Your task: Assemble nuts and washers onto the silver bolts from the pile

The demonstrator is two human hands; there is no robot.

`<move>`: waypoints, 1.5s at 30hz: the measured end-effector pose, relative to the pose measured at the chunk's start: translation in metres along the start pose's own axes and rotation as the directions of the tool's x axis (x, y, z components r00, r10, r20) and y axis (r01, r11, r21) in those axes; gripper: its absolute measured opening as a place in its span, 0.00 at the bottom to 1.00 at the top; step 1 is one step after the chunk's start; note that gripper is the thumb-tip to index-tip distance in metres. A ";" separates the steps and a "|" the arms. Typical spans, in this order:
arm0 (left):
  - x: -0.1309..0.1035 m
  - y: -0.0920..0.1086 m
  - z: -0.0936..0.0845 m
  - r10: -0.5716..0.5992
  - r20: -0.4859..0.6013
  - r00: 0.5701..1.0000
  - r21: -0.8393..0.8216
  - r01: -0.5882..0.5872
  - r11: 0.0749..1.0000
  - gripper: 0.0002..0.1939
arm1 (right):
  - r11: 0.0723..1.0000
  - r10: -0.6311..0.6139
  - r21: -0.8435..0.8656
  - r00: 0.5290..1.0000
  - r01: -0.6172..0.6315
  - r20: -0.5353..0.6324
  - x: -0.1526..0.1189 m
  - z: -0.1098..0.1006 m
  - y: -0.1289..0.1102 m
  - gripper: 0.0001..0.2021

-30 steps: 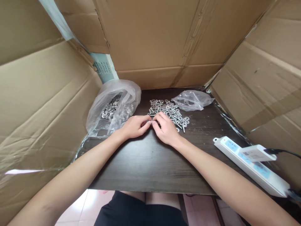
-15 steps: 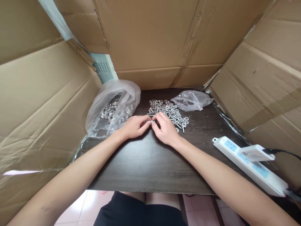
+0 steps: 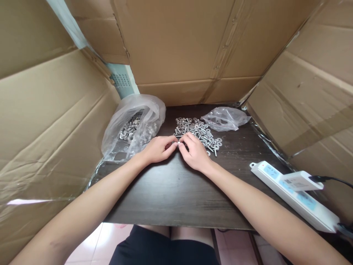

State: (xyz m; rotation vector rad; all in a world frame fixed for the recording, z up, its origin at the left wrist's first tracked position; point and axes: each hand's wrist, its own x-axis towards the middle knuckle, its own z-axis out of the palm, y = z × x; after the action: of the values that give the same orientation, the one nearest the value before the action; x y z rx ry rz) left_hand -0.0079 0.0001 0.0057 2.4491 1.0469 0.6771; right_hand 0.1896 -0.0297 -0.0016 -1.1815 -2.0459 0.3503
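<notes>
My left hand (image 3: 161, 149) and my right hand (image 3: 193, 151) meet over the middle of the table, thumbs and forefingers pinched. Between the two sets of fingertips shows a small shiny metal fastener (image 3: 178, 142). Fingers cover most of it, so I cannot tell whether it is a bolt, a nut or both together. Just behind and to the right of my right hand lies a loose heap of silvery bolts and washers (image 3: 204, 140). A clear plastic bag (image 3: 150, 105) holding many small metal pieces (image 3: 127, 133) stands beyond my left hand.
A flattened clear bag (image 3: 227, 118) lies behind the heap on the dark table (image 3: 171, 198). On the right is a white power strip (image 3: 295, 197) with a plugged-in charger (image 3: 299, 181) and cable. Cardboard walls (image 3: 176, 44) enclose the left, back and right.
Both hands stay in nearly the same place, still pinching. The metal piece between the fingertips looks slightly different in angle. The whole view has shifted very slightly.
</notes>
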 end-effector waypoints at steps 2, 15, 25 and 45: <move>0.000 0.000 0.000 0.001 -0.002 1.000 0.002 -0.001 1.000 0.14 | 1.000 0.000 -0.003 1.000 0.000 -0.001 0.000 0.000 0.000 0.08; 0.000 -0.002 0.001 0.018 -0.006 1.000 0.011 -0.018 1.000 0.14 | 1.000 -0.007 -0.001 1.000 0.007 0.004 -0.001 0.001 0.001 0.03; 0.000 -0.002 0.001 0.023 -0.013 1.000 0.010 -0.023 1.000 0.14 | 1.000 0.009 0.008 1.000 -0.009 0.006 0.000 0.001 0.000 0.06; 0.000 -0.002 0.001 0.019 -0.007 1.000 0.013 -0.019 1.000 0.14 | 1.000 0.021 0.001 1.000 -0.021 0.010 -0.001 0.000 0.000 0.03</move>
State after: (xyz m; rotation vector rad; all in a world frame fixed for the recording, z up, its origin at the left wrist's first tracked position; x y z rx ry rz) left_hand -0.0082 0.0015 0.0035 2.4730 1.0349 0.6879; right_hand 0.1898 -0.0301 -0.0021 -1.2037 -2.0427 0.3676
